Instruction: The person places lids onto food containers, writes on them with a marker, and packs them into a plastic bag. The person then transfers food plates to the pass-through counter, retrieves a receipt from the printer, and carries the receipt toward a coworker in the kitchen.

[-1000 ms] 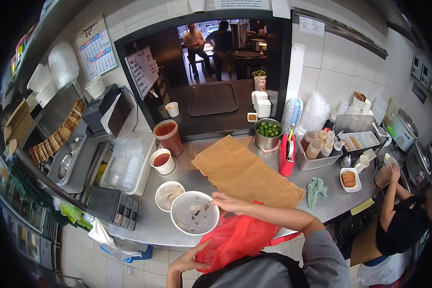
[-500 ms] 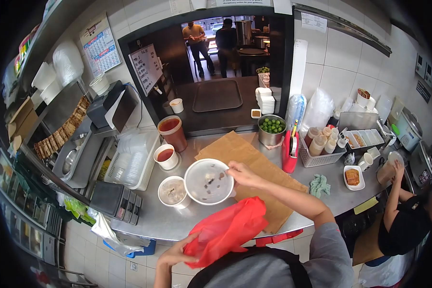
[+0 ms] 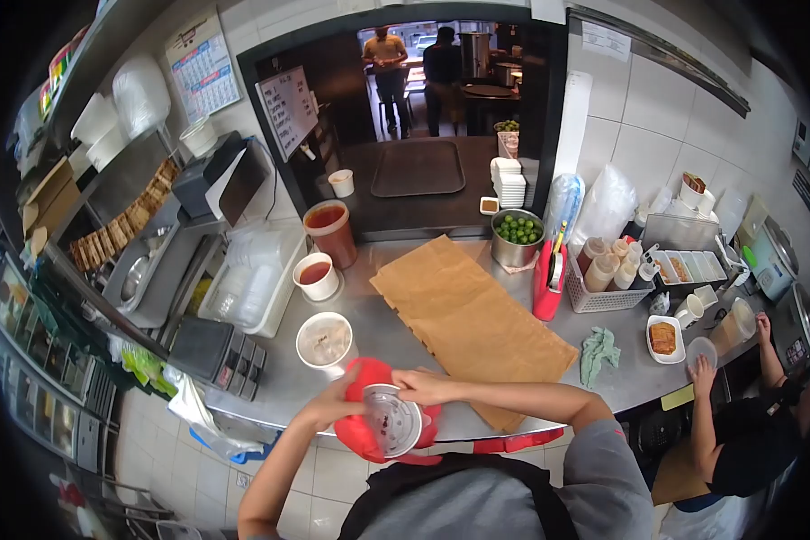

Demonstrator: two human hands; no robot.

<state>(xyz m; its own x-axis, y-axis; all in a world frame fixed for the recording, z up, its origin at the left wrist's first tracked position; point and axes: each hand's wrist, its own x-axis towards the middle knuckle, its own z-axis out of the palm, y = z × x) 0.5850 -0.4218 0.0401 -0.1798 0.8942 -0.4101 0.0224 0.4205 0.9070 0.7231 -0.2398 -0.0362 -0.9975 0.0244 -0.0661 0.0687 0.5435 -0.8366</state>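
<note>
Close to my body, a white tub with a clear lid (image 3: 396, 423) is tilted on its side, partly inside a red plastic bag (image 3: 366, 373). My right hand (image 3: 423, 387) is closed on the tub's edge. My left hand (image 3: 336, 405) grips the bag on the other side, with some fingers hidden behind it. Just beyond my left hand, a second lidded white tub (image 3: 326, 342) stands upright on the counter. Brown paper (image 3: 468, 324) lies flat to the right of both tubs.
Behind the second tub stand a cup of red sauce (image 3: 317, 275) and a larger sauce container (image 3: 330, 232). A pot of green limes (image 3: 517, 236), a red tape dispenser (image 3: 549, 279) and a bottle basket (image 3: 607, 286) line the back. At right, a co-worker's hand (image 3: 704, 371) touches a round lid.
My right hand has brought the tub down toward my body and into the red bag. The bag, spread out before, is now gathered around the tub, and my left hand has moved up with it.
</note>
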